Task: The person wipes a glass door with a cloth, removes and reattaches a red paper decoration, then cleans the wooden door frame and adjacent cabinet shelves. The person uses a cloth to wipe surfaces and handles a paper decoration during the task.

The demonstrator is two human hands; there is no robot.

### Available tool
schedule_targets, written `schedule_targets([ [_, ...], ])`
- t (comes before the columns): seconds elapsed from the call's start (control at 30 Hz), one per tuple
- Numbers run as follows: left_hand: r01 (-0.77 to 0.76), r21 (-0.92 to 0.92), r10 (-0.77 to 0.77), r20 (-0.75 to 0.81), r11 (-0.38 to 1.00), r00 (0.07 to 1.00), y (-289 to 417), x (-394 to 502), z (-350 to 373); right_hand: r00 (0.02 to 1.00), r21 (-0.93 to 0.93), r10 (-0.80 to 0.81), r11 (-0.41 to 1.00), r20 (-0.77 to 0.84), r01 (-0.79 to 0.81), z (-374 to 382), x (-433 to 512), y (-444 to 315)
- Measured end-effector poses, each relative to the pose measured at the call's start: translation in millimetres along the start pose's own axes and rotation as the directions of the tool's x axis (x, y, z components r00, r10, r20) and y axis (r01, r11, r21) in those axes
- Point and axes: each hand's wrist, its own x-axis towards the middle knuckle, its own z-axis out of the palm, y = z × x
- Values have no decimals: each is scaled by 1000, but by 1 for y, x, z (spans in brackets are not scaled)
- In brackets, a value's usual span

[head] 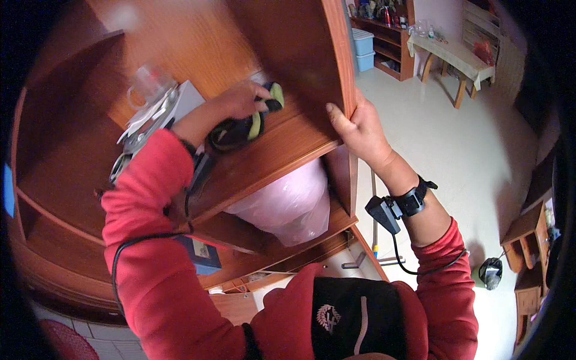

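Note:
My left hand (243, 100) reaches onto a shelf (292, 130) of a wooden cabinet, its fingers closed on a dark item with lime-green trim (276, 95). Motion blur hides what exactly this item is. Just below the hand lies a dark, looped piece with the same lime-green trim (236, 132); whether the two are joined I cannot tell. My right hand (362, 130) grips the front edge of the cabinet's upright side panel (339, 54), thumb on the inner face.
Left of my forearm stand a clear plastic mug (150, 85), papers (150, 112) and a white box (190, 96). A stuffed pink plastic bag (292, 202) fills the shelf below. On the right are a cloth-covered table (454, 51), blue bins (363, 49) and a lined trash bin (490, 272).

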Motion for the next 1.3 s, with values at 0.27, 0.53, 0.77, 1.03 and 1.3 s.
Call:
schedule_targets([
  [0.27, -210, -218, 83, -480, 953, 873, 35, -107, -36, 998, -182, -63, 981, 14, 64, 7, 2, -14],
  [0.53, -457, -763, -532, -646, 456, 548, 54, -112, -63, 755, -388, -166, 776, 634, 497, 82, 34, -47],
  [0.77, -640, -593, -379, -805, 489, 457, 43, -81, -75, 478, -571, 324, 581, 816, 581, 121, 55, -40],
  [1.03, -703, -441, -354, -893, 558, 279, 32, -96, -93, 513, -712, 509, 356, 691, 605, 163, 118, 28],
  [1.3, -797, -399, -383, -895, 453, 230, 36, -121, -119, 658, -855, 551, 263, 513, 446, 188, 157, 64],
])
